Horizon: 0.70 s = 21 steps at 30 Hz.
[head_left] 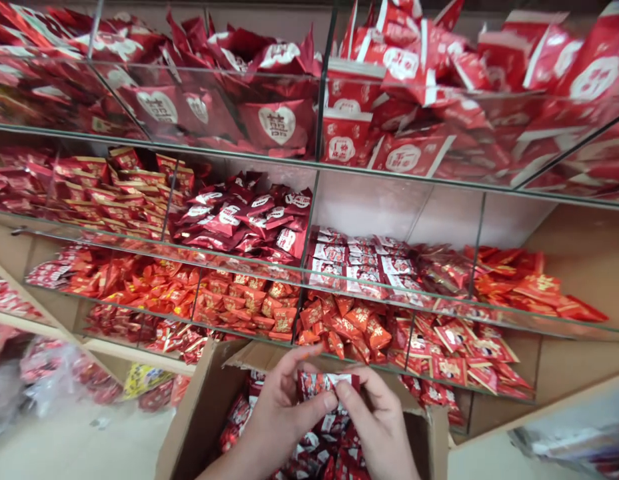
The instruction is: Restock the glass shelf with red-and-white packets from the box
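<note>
Head view: your left hand and right hand both pinch one small red packet, fingers closed on it, above an open cardboard box full of similar packets. Glass shelf bins behind hold sorted red candy. Looks mid-sorting; next move needs matching the bin.

Shelf unit: tiered clear-fronted bins split by dividers.
Top tier: large red packets with white hearts on the left, red-and-white sachets on the right.
Second tier: red-and-gold flat packs, then dark red sachets.
Third tier: white-and-red sachets beside red pouches.
Lower tiers: orange-red wrapped sweets and small red packets.
Floor: an open cardboard box filled with small red sachets stands against the unit; clear bags of sweets lie to its left.
</note>
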Tool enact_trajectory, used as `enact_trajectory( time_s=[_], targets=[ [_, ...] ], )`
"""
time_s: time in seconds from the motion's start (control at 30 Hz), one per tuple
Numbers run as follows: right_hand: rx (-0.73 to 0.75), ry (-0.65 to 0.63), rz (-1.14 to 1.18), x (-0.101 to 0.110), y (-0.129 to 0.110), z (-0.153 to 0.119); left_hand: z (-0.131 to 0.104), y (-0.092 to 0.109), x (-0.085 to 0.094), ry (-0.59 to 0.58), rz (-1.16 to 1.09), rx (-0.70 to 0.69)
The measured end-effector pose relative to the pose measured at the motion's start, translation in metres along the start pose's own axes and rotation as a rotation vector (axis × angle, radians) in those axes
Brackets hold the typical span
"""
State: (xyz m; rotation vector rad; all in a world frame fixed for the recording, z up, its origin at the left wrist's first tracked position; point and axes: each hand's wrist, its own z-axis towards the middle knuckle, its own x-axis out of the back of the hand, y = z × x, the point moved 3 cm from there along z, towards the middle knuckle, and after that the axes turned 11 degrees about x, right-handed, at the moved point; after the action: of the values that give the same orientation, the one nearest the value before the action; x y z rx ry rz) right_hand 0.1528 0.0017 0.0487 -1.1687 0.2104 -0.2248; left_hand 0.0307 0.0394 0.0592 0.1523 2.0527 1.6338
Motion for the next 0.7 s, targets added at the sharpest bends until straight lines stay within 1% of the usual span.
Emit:
enact_trajectory(
  time_s=[0.1, 0.2, 0.33, 0.4, 0.5, 0.57, 0.63, 0.7],
  targets=[
    [0.077, 0.052, -0.031, 0.000, -0.004, 0.001, 0.001, 0.000, 0.001, -0.013, 0.047, 0.026],
    [0.136, 0.052, -0.042, 0.000, -0.006, 0.002, 0.003, 0.003, 0.002, -0.025, 0.086, 0.058],
    [0.126, 0.063, 0.046, 0.000, 0.002, 0.003, 0.003, 0.001, 0.005, -0.003, -0.020, 0.049],
    [0.124, 0.040, 0.068, -0.001, 0.008, 0.004, 0.003, -0.001, 0.006, -0.043, -0.027, 0.054],
    [0.185, -0.058, -0.010, -0.004, 0.015, 0.003, 0.001, -0.002, 0.011, -0.147, 0.118, 0.088],
    [0.236, -0.159, -0.089, -0.003, 0.014, 0.003, -0.002, 0.000, 0.015, -0.163, 0.209, 0.092],
    [0.315, -0.258, -0.173, 0.001, 0.000, 0.007, -0.004, 0.002, 0.020, -0.148, 0.189, 0.089],
    [0.459, -0.352, -0.301, 0.009, -0.029, 0.016, -0.006, 0.002, 0.023, -0.158, 0.075, 0.107]
  ],
)
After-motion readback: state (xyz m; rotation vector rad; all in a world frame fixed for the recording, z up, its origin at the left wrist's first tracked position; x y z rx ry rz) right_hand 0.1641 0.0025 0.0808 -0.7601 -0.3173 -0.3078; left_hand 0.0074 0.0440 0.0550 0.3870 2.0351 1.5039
